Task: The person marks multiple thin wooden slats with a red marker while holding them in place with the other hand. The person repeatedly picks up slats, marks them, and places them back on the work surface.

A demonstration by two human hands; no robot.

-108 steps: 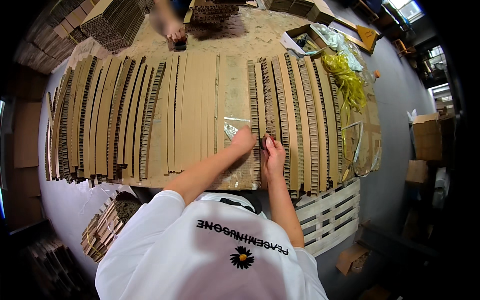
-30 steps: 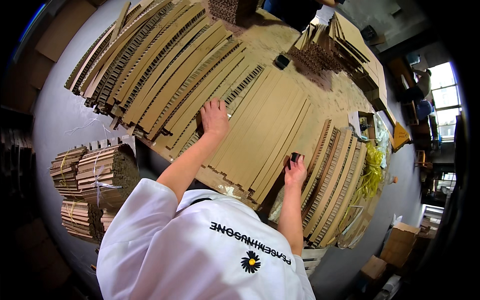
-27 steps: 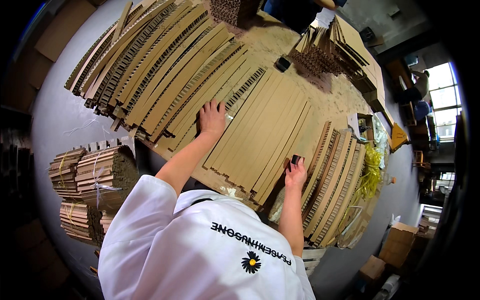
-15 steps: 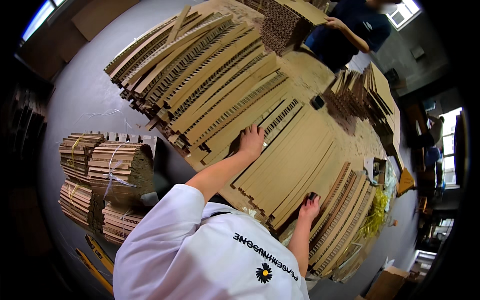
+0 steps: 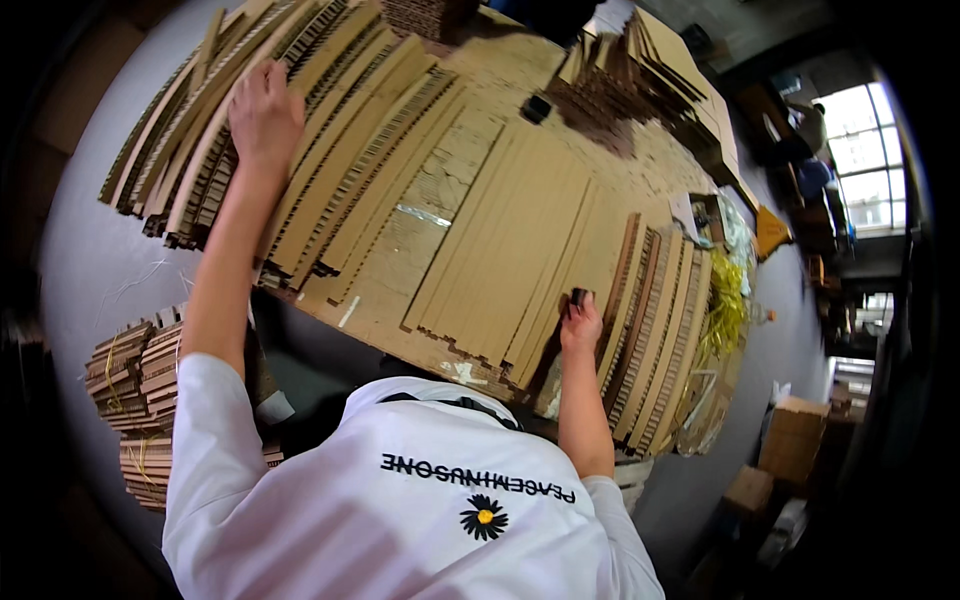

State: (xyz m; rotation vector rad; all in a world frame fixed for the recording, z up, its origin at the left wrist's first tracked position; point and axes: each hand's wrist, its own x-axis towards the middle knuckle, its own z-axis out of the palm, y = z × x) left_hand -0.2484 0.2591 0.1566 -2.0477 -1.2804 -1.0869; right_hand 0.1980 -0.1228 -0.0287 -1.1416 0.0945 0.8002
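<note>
My left hand (image 5: 266,118) reaches far out over the rows of honeycomb cardboard strips (image 5: 345,130) at the left, its fingers curled down onto a strip among them. Below the fingertips the exact grip is partly hidden. A small dark block (image 5: 579,297) is pinched in my right hand (image 5: 581,325); its kind is too small to make out. That hand hovers by the near right corner of a flat row of cardboard strips (image 5: 505,240) laid side by side on the table (image 5: 420,215).
More honeycomb strips (image 5: 655,330) stand at the right, beside yellow twine (image 5: 725,300). A black object (image 5: 537,108) lies on the far tabletop, near stacked cardboard panels (image 5: 610,85). Tied bundles (image 5: 130,370) sit low at the left, cardboard boxes (image 5: 793,435) at the right.
My left hand has moved from the middle strips out to the far left rows. The view has shifted, and bare tabletop shows where a strip lay. My right hand keeps the dark block.
</note>
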